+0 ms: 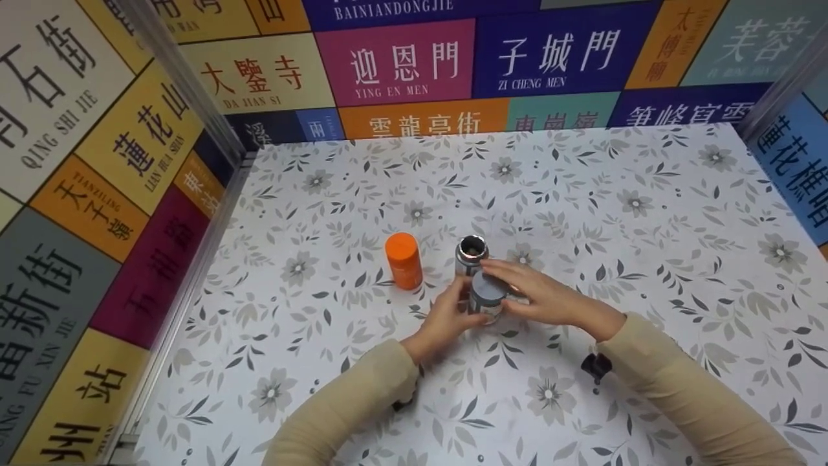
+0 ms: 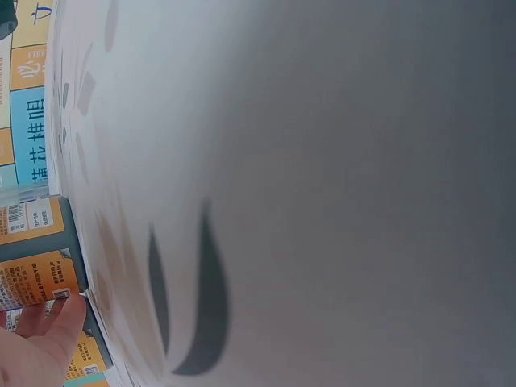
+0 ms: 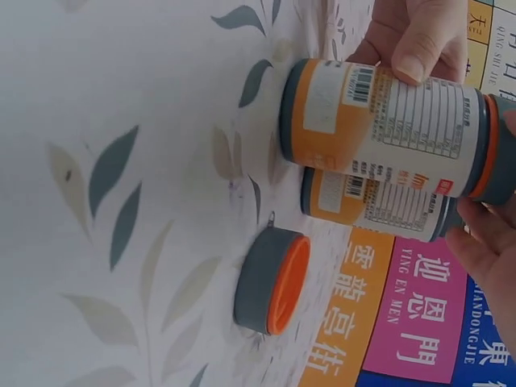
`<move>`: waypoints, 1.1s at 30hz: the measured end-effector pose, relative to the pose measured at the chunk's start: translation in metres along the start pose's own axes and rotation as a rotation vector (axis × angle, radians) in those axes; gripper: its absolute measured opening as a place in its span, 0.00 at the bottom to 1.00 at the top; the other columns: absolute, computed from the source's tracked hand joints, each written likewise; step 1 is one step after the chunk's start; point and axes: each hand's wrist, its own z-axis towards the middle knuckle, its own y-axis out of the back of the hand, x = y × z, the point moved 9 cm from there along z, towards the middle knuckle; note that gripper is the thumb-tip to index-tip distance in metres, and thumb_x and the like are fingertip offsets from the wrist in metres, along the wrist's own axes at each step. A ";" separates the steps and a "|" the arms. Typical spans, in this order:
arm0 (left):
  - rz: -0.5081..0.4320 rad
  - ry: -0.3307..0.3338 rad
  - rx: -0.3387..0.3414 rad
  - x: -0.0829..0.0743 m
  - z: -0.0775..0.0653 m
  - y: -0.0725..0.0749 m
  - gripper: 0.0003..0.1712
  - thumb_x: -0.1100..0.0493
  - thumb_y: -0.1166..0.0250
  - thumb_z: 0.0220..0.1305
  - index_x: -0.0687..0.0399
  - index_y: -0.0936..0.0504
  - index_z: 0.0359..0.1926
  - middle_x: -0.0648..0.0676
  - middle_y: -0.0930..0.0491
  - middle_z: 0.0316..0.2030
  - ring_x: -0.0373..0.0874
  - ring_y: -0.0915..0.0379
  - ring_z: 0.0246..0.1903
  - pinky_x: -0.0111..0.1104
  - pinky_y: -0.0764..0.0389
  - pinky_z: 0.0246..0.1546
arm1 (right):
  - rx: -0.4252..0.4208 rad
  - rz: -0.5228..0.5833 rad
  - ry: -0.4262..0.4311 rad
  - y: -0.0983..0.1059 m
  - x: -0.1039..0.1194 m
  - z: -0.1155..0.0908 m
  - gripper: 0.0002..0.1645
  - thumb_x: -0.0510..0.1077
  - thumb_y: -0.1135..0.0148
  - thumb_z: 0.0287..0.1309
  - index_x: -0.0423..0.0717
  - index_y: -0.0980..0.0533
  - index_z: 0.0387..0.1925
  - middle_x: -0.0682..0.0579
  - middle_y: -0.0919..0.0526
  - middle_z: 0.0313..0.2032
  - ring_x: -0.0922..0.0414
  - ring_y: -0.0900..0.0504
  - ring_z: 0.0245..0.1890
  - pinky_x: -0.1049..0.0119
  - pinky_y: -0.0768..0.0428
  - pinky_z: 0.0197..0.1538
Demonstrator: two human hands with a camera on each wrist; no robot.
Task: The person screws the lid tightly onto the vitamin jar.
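Observation:
A labelled bottle with a grey lid (image 1: 490, 287) stands in front of me. My left hand (image 1: 446, 317) grips its body, thumb in front, and in the right wrist view that thumb lies over the printed label (image 3: 427, 121). My right hand (image 1: 540, 294) curls its fingers round the lid, which has an orange band (image 3: 484, 145). Just behind stands a matching bottle (image 1: 467, 264), uncapped, its shiny mouth facing up. A loose grey lid with an orange inside (image 3: 274, 282) lies on the table near both bottles; the head view hides it.
An orange cylinder (image 1: 404, 261) stands upright to the left of the bottles. The flower-patterned table (image 1: 349, 213) meets sign-covered walls (image 1: 401, 65) at the back and sides. A small black object (image 1: 596, 366) shows under the right wrist.

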 end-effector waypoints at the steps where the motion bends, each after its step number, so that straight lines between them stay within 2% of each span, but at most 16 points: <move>1: 0.000 -0.002 -0.001 0.000 0.000 0.000 0.32 0.63 0.30 0.47 0.50 0.33 0.55 0.52 0.26 0.52 0.43 0.31 0.52 0.32 0.30 0.55 | 0.004 0.000 0.010 0.000 0.001 0.000 0.34 0.35 0.41 0.51 0.33 0.37 0.61 0.39 0.35 0.62 0.42 0.37 0.61 0.45 0.39 0.61; 4: 0.007 -0.025 -0.008 -0.001 0.000 0.000 0.32 0.63 0.30 0.48 0.52 0.33 0.54 0.54 0.25 0.51 0.43 0.30 0.52 0.31 0.30 0.54 | -0.013 -0.007 0.032 0.004 0.003 0.000 0.32 0.33 0.41 0.49 0.34 0.35 0.59 0.40 0.33 0.61 0.43 0.35 0.60 0.47 0.37 0.60; 9: 0.026 -0.050 -0.018 -0.001 0.001 0.000 0.31 0.63 0.30 0.48 0.54 0.32 0.53 0.54 0.24 0.49 0.43 0.29 0.50 0.31 0.29 0.52 | -0.076 -0.043 0.038 0.007 0.003 0.003 0.32 0.36 0.37 0.45 0.32 0.32 0.56 0.39 0.28 0.54 0.44 0.30 0.55 0.51 0.32 0.57; 14: 0.031 -0.046 -0.015 -0.002 0.000 0.000 0.31 0.62 0.30 0.48 0.53 0.32 0.53 0.53 0.25 0.50 0.43 0.30 0.51 0.31 0.29 0.53 | -0.087 -0.077 -0.054 0.005 -0.003 0.007 0.36 0.42 0.34 0.43 0.32 0.32 0.56 0.42 0.28 0.49 0.50 0.27 0.46 0.57 0.26 0.47; 20: 0.035 -0.036 -0.023 -0.002 0.000 0.001 0.30 0.62 0.30 0.48 0.51 0.32 0.53 0.52 0.25 0.50 0.42 0.30 0.51 0.30 0.29 0.52 | -0.085 -0.147 -0.140 0.003 -0.007 0.011 0.33 0.49 0.33 0.42 0.37 0.28 0.50 0.46 0.28 0.40 0.54 0.30 0.37 0.61 0.29 0.38; 29: 0.051 -0.010 -0.022 0.001 0.000 0.001 0.31 0.63 0.30 0.47 0.48 0.31 0.53 0.50 0.25 0.50 0.41 0.30 0.51 0.31 0.30 0.54 | -0.132 -0.189 -0.319 0.000 -0.016 0.013 0.33 0.57 0.30 0.38 0.38 0.32 0.37 0.48 0.30 0.32 0.53 0.32 0.32 0.59 0.30 0.36; 33: 0.054 -0.020 -0.023 0.000 -0.001 0.001 0.30 0.62 0.30 0.48 0.50 0.31 0.53 0.52 0.25 0.50 0.42 0.30 0.51 0.30 0.30 0.54 | -0.102 -0.168 -0.338 -0.002 -0.017 0.012 0.37 0.59 0.30 0.38 0.37 0.32 0.41 0.47 0.29 0.36 0.51 0.31 0.36 0.57 0.29 0.41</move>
